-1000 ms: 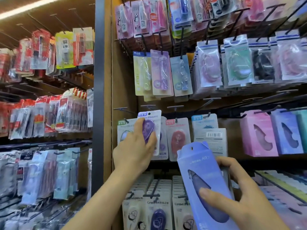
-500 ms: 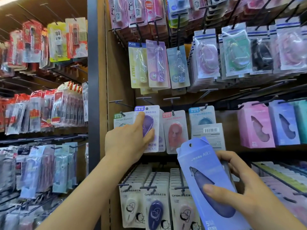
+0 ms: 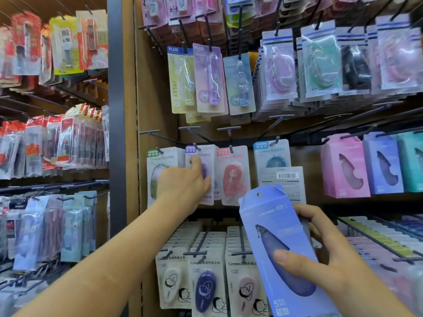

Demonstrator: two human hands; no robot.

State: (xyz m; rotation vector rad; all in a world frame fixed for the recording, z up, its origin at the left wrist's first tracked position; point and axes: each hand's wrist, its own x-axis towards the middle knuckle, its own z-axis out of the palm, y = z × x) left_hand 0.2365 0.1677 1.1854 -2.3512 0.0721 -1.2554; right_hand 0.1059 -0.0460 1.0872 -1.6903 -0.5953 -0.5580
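Purple correction-tape pack, pegged between a green pack and a red pack, sits half hidden under the left hand, grip unclear; the right hand clasps a blue MONO AIR box, bottom cut off.

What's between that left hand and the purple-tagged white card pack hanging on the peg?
Nothing visible. The left hand is on the purple-tagged white card pack, with its forefinger touching the front. The blue cardboard box held in the right hand sits lower right, clear of it.
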